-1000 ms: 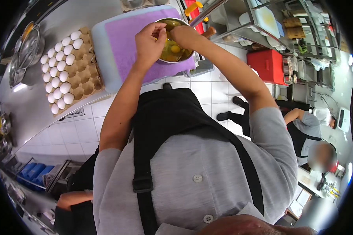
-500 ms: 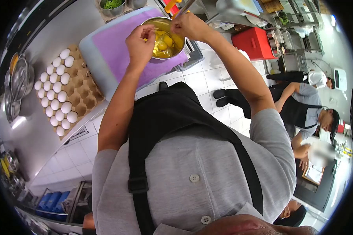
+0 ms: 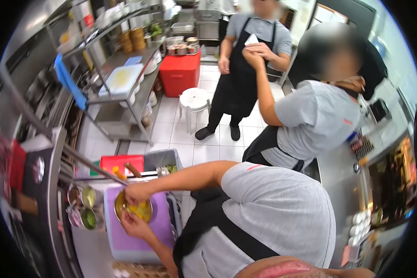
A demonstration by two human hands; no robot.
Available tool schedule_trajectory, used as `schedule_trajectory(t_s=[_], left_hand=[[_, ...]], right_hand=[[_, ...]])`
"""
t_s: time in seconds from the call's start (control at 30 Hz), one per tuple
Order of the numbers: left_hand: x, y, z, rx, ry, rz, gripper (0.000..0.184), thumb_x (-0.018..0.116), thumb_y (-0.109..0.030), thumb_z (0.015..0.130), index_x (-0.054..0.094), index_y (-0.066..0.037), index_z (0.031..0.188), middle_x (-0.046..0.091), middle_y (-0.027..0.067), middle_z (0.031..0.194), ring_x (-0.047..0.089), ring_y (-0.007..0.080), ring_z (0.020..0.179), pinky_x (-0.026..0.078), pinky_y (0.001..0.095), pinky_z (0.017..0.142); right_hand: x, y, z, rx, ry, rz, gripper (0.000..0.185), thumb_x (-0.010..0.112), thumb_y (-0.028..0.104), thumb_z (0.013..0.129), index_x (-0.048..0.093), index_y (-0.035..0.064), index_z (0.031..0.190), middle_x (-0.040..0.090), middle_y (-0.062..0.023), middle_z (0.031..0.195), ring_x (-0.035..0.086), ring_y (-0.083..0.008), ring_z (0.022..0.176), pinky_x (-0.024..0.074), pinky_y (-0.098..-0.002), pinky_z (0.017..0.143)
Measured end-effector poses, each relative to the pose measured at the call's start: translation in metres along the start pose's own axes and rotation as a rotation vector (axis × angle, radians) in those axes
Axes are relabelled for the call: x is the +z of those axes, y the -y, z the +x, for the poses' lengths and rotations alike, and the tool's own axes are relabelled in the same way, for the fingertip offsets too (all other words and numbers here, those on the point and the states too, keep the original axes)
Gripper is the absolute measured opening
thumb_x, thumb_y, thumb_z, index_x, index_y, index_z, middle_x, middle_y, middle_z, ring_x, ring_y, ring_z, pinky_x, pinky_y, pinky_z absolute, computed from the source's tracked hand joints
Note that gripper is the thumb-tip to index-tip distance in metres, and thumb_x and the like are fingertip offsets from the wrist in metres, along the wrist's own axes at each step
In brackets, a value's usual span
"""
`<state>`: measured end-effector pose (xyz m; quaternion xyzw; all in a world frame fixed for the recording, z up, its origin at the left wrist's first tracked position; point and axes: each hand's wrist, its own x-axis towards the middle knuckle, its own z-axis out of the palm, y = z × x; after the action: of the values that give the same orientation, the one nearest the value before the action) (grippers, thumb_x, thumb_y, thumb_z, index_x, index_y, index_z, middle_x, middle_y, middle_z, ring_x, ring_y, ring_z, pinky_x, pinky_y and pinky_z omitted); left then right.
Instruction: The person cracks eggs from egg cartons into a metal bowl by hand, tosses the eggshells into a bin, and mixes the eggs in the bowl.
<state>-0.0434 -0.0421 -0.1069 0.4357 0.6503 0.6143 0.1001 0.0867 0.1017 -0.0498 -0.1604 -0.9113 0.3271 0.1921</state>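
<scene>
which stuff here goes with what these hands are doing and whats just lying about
In use, it seems:
metal bowl, at the left hand and right hand
raw egg inside
purple cloth underneath
egg carton, probably

Apparently just about:
white stool
red box
greens
shelf cutting board

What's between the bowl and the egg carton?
The head view shows the left hand, then purple cloth and a pale board's edge, between bowl and egg carton.
</scene>
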Motion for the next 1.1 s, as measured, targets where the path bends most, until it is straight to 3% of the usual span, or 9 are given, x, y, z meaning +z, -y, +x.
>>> schedule_trajectory(t_s=[0.17,0.33,0.43,0.5,0.57,0.6,0.77,0.97,1.1], left_hand=[[-0.006,-0.02,0.006,0.002,0.057,0.163,0.023,0.064,0.003,0.094,0.068,0.005,0.117,0.071,0.0176,0.108,0.07,0.0254,0.089,0.057,0.0354,0.078],[0.001,-0.019,0.01,-0.031,0.014,0.184,0.024,0.066,-0.001,0.095,0.069,0.004,0.118,0.071,0.0168,0.108,0.07,0.0259,0.089,0.057,0.0351,0.079],[0.003,-0.019,0.01,-0.01,-0.006,0.15,0.025,0.066,-0.004,0.096,0.069,0.004,0.119,0.071,0.0161,0.11,0.069,0.0276,0.091,0.056,0.0362,0.08],[-0.006,-0.035,0.006,0.067,-0.173,0.135,0.025,0.064,-0.005,0.096,0.069,0.003,0.119,0.071,0.0154,0.11,0.069,0.0281,0.093,0.056,0.0373,0.081],[-0.034,-0.044,0.003,0.137,-0.365,0.212,0.026,0.064,-0.008,0.096,0.069,0.004,0.119,0.071,0.0163,0.11,0.07,0.0298,0.093,0.056,0.0393,0.08],[-0.055,-0.044,-0.004,0.149,-0.459,0.292,0.028,0.065,-0.01,0.095,0.069,0.005,0.119,0.071,0.0176,0.11,0.07,0.0311,0.092,0.056,0.0406,0.079],[-0.128,-0.038,-0.06,-0.074,-0.659,1.008,0.035,0.06,-0.021,0.096,0.066,0.0,0.124,0.067,0.0185,0.118,0.067,0.0343,0.099,0.054,0.0468,0.082],[-0.166,-0.018,-0.108,-0.492,-0.504,1.367,0.044,0.055,-0.033,0.098,0.063,-0.005,0.13,0.061,0.0196,0.128,0.063,0.0382,0.108,0.051,0.0543,0.086],[-0.196,-0.015,-0.133,-0.551,-0.52,1.448,0.049,0.052,-0.042,0.099,0.061,-0.009,0.134,0.058,0.0203,0.134,0.06,0.0408,0.113,0.049,0.0593,0.089]], right_hand=[[-0.04,0.009,-0.002,0.027,-0.254,0.158,0.005,0.08,0.009,0.072,0.079,0.0099,0.076,0.073,-0.0038,0.07,0.069,-0.0115,0.063,0.0523,-0.0281,0.058],[-0.132,0.033,-0.019,0.126,-0.414,0.559,0.016,0.079,0.007,0.075,0.079,0.0035,0.091,0.077,-0.0083,0.081,0.073,-0.0142,0.075,0.0576,-0.0303,0.066],[-0.117,-0.043,-0.032,0.115,-0.541,0.883,0.021,0.079,0.007,0.077,0.078,0.0022,0.097,0.078,-0.009,0.085,0.073,-0.0153,0.073,0.0578,-0.0301,0.065],[-0.06,-0.144,-0.062,0.441,-0.269,-0.137,0.038,0.073,0.008,0.08,0.072,0.0043,0.118,0.073,-0.0204,0.111,0.07,-0.034,0.105,0.057,-0.0443,0.091],[-0.056,-0.137,-0.08,0.557,-0.327,-0.109,0.041,0.07,0.01,0.081,0.069,0.0049,0.122,0.068,-0.0219,0.121,0.061,-0.0394,0.12,0.0497,-0.0492,0.103],[-0.05,-0.136,-0.074,0.459,-0.529,-0.101,0.036,0.07,0.012,0.083,0.07,0.0043,0.118,0.068,-0.0192,0.119,0.061,-0.0368,0.12,0.0494,-0.0484,0.103],[-0.105,-0.006,-0.015,0.004,-0.479,0.332,0.026,0.068,0.014,0.092,0.07,0.0016,0.115,0.07,-0.0173,0.108,0.067,-0.0354,0.103,0.0543,-0.0421,0.091],[0.011,0.116,0.034,-0.447,0.128,0.539,0.028,0.067,0.011,0.089,0.066,0.0025,0.116,0.066,-0.0166,0.11,0.067,-0.0343,0.099,0.0541,-0.0461,0.086],[0.12,0.171,0.038,-0.623,0.407,0.273,0.039,0.07,0.012,0.083,0.064,0.0032,0.12,0.06,-0.0183,0.125,0.059,-0.0371,0.119,0.0499,-0.0474,0.098]])
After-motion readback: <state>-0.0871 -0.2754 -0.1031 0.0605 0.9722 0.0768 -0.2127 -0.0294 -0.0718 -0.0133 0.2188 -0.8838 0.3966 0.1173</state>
